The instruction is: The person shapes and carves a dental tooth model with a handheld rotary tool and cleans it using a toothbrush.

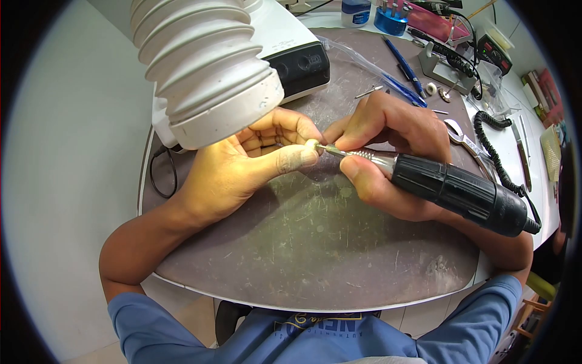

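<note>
Between the thumb and fingertips of my left hand (245, 164) is a small pale piece, possibly a dental crown (311, 144); most of it is hidden by the fingers. My right hand (394, 127) grips a black and silver rotary handpiece (454, 189) like a pen, its cord trailing off to the right. The tip of the handpiece points left and meets or nearly meets the pale piece; exact contact is too small to tell. Both hands are close together above the worn brown tabletop (315, 249).
A white corrugated suction hose (194, 60) hangs over my left hand, beside a white and black unit (300, 68). Blue pens (403, 68), scissors (470, 145), a coiled cord (488, 136) and a blue bur holder (391, 21) stand or lie at the back and right.
</note>
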Demonstrator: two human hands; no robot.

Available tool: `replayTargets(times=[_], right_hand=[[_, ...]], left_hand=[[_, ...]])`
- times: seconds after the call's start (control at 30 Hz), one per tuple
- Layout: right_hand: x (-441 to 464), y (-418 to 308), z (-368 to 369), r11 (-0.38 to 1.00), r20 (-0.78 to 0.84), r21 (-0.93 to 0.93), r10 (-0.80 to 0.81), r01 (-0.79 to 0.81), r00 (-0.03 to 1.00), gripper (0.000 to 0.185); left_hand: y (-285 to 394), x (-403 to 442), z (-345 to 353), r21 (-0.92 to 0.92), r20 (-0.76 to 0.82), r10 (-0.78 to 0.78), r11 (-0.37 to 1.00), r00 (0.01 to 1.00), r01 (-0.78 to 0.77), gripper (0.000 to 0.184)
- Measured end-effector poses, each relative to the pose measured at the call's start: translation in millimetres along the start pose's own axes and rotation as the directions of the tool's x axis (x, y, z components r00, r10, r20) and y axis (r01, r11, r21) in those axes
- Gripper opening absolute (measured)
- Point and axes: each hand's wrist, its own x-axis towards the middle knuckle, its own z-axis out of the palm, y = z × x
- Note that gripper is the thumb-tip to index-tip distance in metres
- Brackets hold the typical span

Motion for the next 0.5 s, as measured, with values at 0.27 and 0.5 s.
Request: replayTargets(times=[0.27,0.5], right_hand=[[-0.3,-2.5,-0.6,0.999,0.013,0.039,0.026,-0.027,1.0,0.014],[-0.7,-2.1,-1.9,0.999,0.017,-0.01,0.032,-0.032,0.999,0.015]], left_hand=[[-1.3,1.9,-0.3,-0.002,0.017,0.024,1.0,1.0,-0.024,0.017],[-2.5,1.3,3.4,0.045,-0.018,0.045,0.998,0.999,-0.045,0.016]])
